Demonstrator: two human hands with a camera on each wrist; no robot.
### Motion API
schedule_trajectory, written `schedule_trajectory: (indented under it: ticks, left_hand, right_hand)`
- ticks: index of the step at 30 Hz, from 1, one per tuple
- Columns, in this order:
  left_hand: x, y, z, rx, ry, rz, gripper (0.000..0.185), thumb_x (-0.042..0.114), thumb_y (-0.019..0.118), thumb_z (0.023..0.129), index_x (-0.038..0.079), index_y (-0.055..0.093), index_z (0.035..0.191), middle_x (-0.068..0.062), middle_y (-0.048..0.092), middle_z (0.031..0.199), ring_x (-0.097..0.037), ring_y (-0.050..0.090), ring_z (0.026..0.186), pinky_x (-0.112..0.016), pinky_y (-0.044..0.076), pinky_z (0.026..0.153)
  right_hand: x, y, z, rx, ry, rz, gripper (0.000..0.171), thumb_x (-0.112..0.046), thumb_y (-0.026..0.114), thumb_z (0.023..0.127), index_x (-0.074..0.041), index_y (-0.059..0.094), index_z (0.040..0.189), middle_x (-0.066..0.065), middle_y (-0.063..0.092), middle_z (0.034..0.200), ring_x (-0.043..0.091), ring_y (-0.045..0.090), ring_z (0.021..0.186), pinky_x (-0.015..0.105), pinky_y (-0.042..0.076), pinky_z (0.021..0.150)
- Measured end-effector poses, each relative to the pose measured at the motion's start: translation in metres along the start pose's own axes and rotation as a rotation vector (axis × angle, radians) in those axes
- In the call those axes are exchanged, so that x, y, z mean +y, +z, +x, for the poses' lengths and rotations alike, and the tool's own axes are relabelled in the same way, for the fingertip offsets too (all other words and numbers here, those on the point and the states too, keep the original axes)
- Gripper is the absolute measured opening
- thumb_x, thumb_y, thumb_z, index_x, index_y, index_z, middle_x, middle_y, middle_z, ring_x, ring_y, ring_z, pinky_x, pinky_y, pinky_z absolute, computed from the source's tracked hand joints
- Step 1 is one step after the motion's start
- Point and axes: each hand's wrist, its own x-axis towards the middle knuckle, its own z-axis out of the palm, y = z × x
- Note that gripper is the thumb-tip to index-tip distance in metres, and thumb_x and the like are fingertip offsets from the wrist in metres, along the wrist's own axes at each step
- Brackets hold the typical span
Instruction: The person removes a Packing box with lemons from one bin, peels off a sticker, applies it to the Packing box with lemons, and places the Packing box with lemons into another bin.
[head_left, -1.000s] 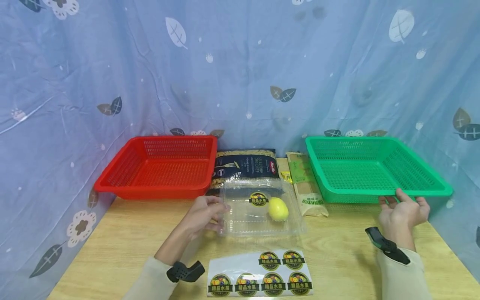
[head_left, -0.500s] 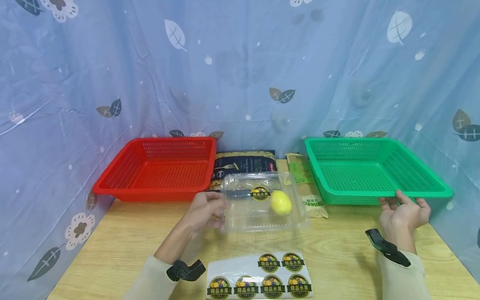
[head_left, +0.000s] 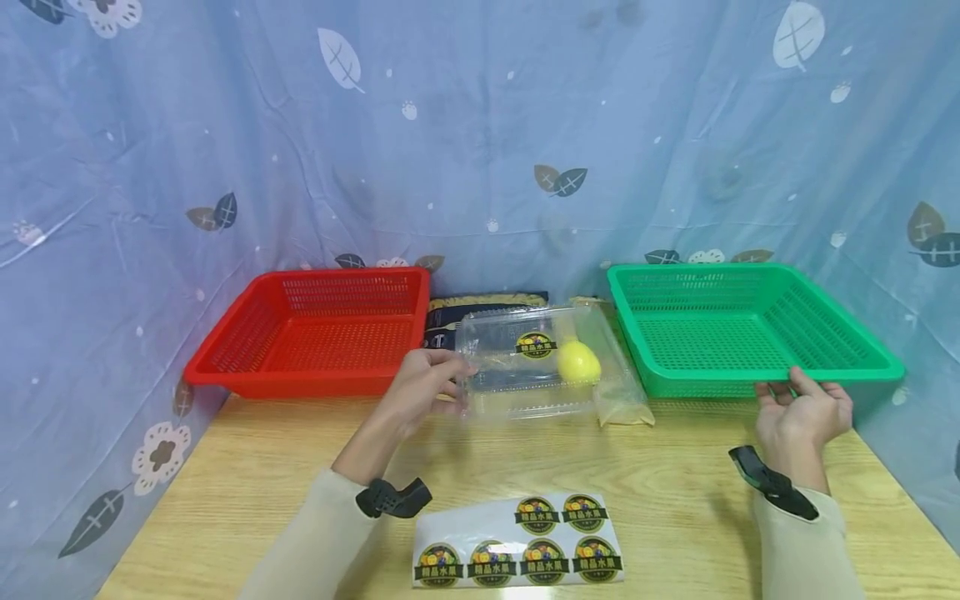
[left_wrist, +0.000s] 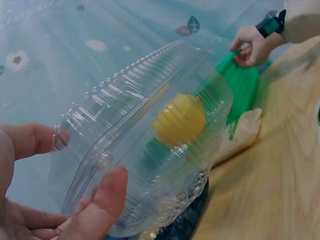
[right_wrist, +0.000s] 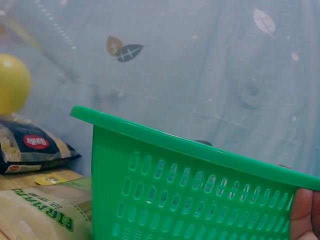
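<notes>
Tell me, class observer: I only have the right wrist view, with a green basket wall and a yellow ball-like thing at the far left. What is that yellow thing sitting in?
Observer: The lemon is inside a clear plastic box with a round sticker on its lid.
Operator: Who is holding that box?
Observer: The left hand grips its left edge, thumb on top, and the box is lifted and tilted off the table.
Operator: And the right hand?
Observer: The right hand holds the near rim of the green basket.
Operator: Anything else near the person?
Observer: A sheet of stickers lies at the table's near edge.
</notes>
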Motion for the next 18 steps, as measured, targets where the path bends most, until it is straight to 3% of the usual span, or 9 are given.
schedule_trajectory:
  ticks: [6,14,18]
  left_hand:
    - [0.011,0.014,0.014,-0.008,0.024,-0.039,0.039,0.018,0.072,0.089,-0.002,0.063,0.122,-0.018,0.064,0.12,-0.022,0.067,0.064,-0.041,0.063,0.067]
    - [0.022,0.038,0.032,-0.02,0.0,-0.069,0.032,0.018,0.076,0.087,-0.001,0.069,0.112,-0.008,0.057,0.093,-0.017,0.056,0.059,-0.039,0.063,0.067]
    - [0.036,0.048,0.044,-0.03,-0.002,-0.085,0.033,0.018,0.076,0.087,0.001,0.069,0.114,-0.009,0.058,0.095,-0.018,0.06,0.057,-0.035,0.062,0.062]
  right_hand:
    - [0.0,-0.002,0.0,-0.025,0.024,-0.003,0.031,0.009,0.05,0.1,-0.015,0.03,0.098,0.005,0.042,0.103,0.029,0.031,0.06,0.042,0.036,0.057]
    - [0.0,-0.012,-0.003,-0.034,0.054,0.012,0.029,0.006,0.051,0.101,-0.013,0.029,0.095,0.008,0.043,0.096,0.029,0.027,0.062,0.043,0.033,0.057]
    - [0.001,-0.012,-0.002,-0.051,0.056,0.008,0.027,0.005,0.049,0.102,-0.013,0.03,0.098,0.009,0.044,0.098,0.029,0.029,0.062,0.043,0.036,0.058]
